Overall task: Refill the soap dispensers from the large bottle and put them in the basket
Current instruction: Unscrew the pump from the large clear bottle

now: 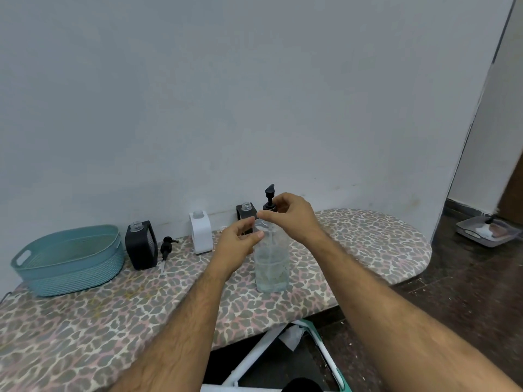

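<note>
Head view. Both forearms reach forward over an ironing board (382, 236) with a leopard-print cover, set against a pale wall.

Large clear bottle (271, 264) stands upright on the board, directly under both hands, a shallow layer of clear liquid at its bottom. Left hand (237, 244) is at the bottle's shoulder on its left side, fingers curled round it, thumb across the front near the neck. Right hand (291, 215) is above the bottle's mouth, fingers bent and pinching the collar of a black pump head (269, 198); the pump's nozzle sticks up beyond the knuckles. The pump's tube seems to run down inside the bottle, but this is faint. Whether the pump is seated on the neck or lifted clear of it, cannot tell.

Just beyond the left hand: a white soap dispenser (201, 233), neck open, no pump. Between the two hands, further back by the wall: a dark soap dispenser (245, 213), also uncapped, partly hidden behind the fingers. Well left of the left hand: a black soap dispenser (141, 244), open neck, and beside it on its right a loose black pump (166, 250) lying on the cover. Furthest left, a teal basket (68, 261) with a slotted handle.

Far right of the right hand, on the dark floor, a grey tray (486, 232).
</note>
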`<action>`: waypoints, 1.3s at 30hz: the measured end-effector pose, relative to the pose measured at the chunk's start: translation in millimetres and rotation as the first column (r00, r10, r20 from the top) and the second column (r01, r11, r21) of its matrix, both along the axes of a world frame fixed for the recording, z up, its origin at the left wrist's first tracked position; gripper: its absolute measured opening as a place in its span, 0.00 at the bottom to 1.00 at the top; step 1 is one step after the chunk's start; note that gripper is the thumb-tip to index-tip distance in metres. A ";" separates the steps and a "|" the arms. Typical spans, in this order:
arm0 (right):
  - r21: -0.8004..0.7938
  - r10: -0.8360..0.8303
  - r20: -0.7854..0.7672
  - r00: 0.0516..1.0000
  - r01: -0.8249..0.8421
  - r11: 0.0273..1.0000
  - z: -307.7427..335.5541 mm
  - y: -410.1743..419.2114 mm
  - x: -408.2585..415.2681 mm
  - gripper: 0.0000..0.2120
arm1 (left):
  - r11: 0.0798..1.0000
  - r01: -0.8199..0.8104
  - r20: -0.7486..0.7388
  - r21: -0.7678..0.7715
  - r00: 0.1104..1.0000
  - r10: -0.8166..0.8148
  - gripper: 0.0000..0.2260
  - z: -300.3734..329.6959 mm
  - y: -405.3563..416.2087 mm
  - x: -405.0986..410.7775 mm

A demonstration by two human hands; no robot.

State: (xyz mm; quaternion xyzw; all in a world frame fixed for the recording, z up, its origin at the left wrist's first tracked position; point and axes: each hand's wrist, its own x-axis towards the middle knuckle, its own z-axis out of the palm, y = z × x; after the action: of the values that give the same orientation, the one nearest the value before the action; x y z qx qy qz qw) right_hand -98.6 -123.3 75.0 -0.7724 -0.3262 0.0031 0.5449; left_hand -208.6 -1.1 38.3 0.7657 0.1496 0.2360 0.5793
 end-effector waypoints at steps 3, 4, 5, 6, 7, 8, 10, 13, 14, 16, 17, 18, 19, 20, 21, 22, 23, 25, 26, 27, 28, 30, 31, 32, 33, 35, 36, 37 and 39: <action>0.022 -0.037 0.026 0.999 0.036 0.999 2.9 4.1 -2.0 0.13 | 1.000 0.001 0.002 -0.014 1.000 0.000 0.23 -0.5 -0.8 0.1; 0.038 -0.032 0.022 0.999 0.031 0.999 5.1 4.6 -2.9 0.12 | 1.000 -0.001 0.004 -0.018 1.000 0.001 0.23 -0.8 -0.5 -0.2; 0.056 -0.025 0.023 0.999 0.024 0.998 8.3 4.4 -3.7 0.11 | 1.000 -0.003 0.006 -0.021 1.000 0.003 0.23 -0.8 -0.6 -0.4; 0.075 -0.023 0.030 0.999 0.021 0.997 12.2 3.1 -3.9 0.09 | 1.000 -0.004 0.008 -0.022 1.000 0.004 0.23 -0.8 -1.1 0.2; 0.094 -0.024 0.042 0.999 0.020 0.995 16.8 1.8 -3.7 0.08 | 1.000 -0.008 0.006 -0.022 1.000 0.008 0.23 -1.0 -1.2 0.7; 0.112 -0.027 0.059 0.998 0.020 0.994 22.0 0.6 -3.8 0.07 | 1.000 -0.011 0.004 -0.024 1.000 0.011 0.23 -1.2 -1.0 0.9; 0.140 -0.035 0.093 0.995 0.022 0.990 33.0 -2.4 -3.7 0.06 | 0.999 -0.013 -0.002 -0.032 1.000 0.013 0.24 -0.9 -1.0 1.2; 0.168 -0.045 0.149 0.988 0.020 0.986 50.8 -7.8 -4.4 0.06 | 1.000 -0.012 -0.008 -0.028 1.000 0.012 0.24 -0.9 -1.0 1.3; 0.179 -0.049 0.171 0.984 0.018 0.984 57.0 -9.6 -4.5 0.07 | 1.000 -0.014 -0.013 -0.027 1.000 0.013 0.24 -0.9 -0.7 1.3; 0.209 -0.063 0.207 0.976 0.018 0.978 69.0 -12.8 -5.1 0.06 | 0.999 -0.017 -0.026 -0.033 1.000 0.016 0.24 -0.3 -0.7 1.1; 0.226 -0.070 0.223 0.972 0.018 0.974 75.4 -14.2 -5.7 0.06 | 0.999 -0.019 -0.030 -0.034 0.999 0.018 0.24 -0.1 -0.7 1.2; 0.242 -0.073 0.238 0.969 0.014 0.970 81.7 -15.4 -6.6 0.05 | 0.999 -0.019 -0.033 -0.034 0.999 0.018 0.25 0.0 -0.9 1.2; 0.257 -0.075 0.254 0.964 0.008 0.966 87.9 -16.8 -7.8 0.05 | 0.999 -0.020 -0.036 -0.031 0.999 0.019 0.25 0.4 -1.1 1.0; 0.267 -0.077 0.275 0.958 0.001 0.964 93.8 -18.0 -9.6 0.05 | 0.999 -0.021 -0.038 -0.031 0.999 0.019 0.25 0.7 -1.3 0.8; 0.273 -0.081 0.301 0.950 -0.004 0.962 98.9 -19.2 -11.7 0.05 | 0.999 -0.021 -0.040 -0.032 0.999 0.019 0.25 0.9 -1.5 0.7; 0.275 -0.084 0.325 0.942 -0.009 0.962 103.4 -20.2 -13.7 0.06 | 0.999 -0.021 -0.043 -0.034 0.999 0.019 0.25 0.9 -1.8 0.8; 0.275 -0.086 0.344 0.935 -0.013 0.961 106.7 -20.8 -15.3 0.06 | 0.999 -0.021 -0.045 -0.038 0.999 0.019 0.25 1.0 -2.1 0.7; 0.269 -0.091 0.375 0.922 -0.014 0.963 110.7 -21.5 -17.7 0.07 | 0.999 -0.023 -0.046 -0.044 0.999 0.021 0.25 1.7 -3.0 0.8; 0.261 -0.092 0.384 0.919 -0.012 0.965 111.4 -21.7 -18.4 0.07 | 0.999 -0.025 -0.045 -0.047 0.999 0.023 0.25 2.0 -3.6 0.6; 0.254 -0.089 0.385 0.919 -0.012 0.967 111.7 -21.9 -18.7 0.08 | 0.999 -0.025 -0.043 -0.048 0.999 0.023 0.25 2.1 -3.7 0.1; 0.250 -0.082 0.377 0.923 -0.016 0.968 111.4 -22.1 -18.8 0.08 | 0.999 -0.024 -0.042 -0.048 0.999 0.022 0.25 2.1 -3.9 -0.3; 0.254 -0.069 0.357 0.932 -0.026 0.967 110.2 -22.3 -19.0 0.07 | 0.998 -0.023 -0.042 -0.050 0.999 0.021 0.25 2.1 -3.9 -1.1; 0.252 -0.074 0.361 0.930 -0.021 0.968 109.4 -22.4 -19.0 0.07 | 0.998 -0.024 -0.041 -0.051 0.999 0.022 0.25 2.0 -3.9 -1.3; 0.245 -0.081 0.371 0.925 -0.013 0.969 108.7 -22.3 -19.1 0.07 | 0.998 -0.024 -0.041 -0.050 0.999 0.022 0.25 1.8 -3.9 -1.2; 0.242 -0.087 0.378 0.922 -0.008 0.970 107.9 -22.5 -19.1 0.07 | 0.999 -0.025 -0.042 -0.047 0.999 0.023 0.25 2.0 -4.3 -1.2; 0.250 -0.097 0.385 0.918 -0.003 0.968 106.9 -23.1 -19.4 0.07 | 0.999 -0.027 -0.045 -0.040 0.999 0.025 0.25 2.6 -4.7 -1.1; 0.253 -0.106 0.392 0.914 0.004 0.967 106.9 -23.5 -19.3 0.07 | 0.999 -0.028 -0.046 -0.037 0.999 0.026 0.25 2.8 -4.9 -1.0; 0.253 -0.114 0.400 0.909 0.010 0.967 107.2 -23.8 -19.5 0.07 | 0.999 -0.030 -0.046 -0.034 0.999 0.028 0.25 3.1 -4.7 -1.2; 0.255 -0.115 0.402 0.908 0.010 0.967 107.9 -24.0 -20.1 0.07 | 0.999 -0.033 -0.049 -0.031 0.998 0.031 0.25 3.0 -4.6 -1.3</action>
State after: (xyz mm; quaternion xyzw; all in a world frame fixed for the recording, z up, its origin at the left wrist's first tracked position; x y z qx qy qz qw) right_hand -118.7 -147.3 182.9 -0.6916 -0.4066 -0.2187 0.5555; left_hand -209.9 -5.6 41.3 0.7593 0.1795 0.2243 0.5839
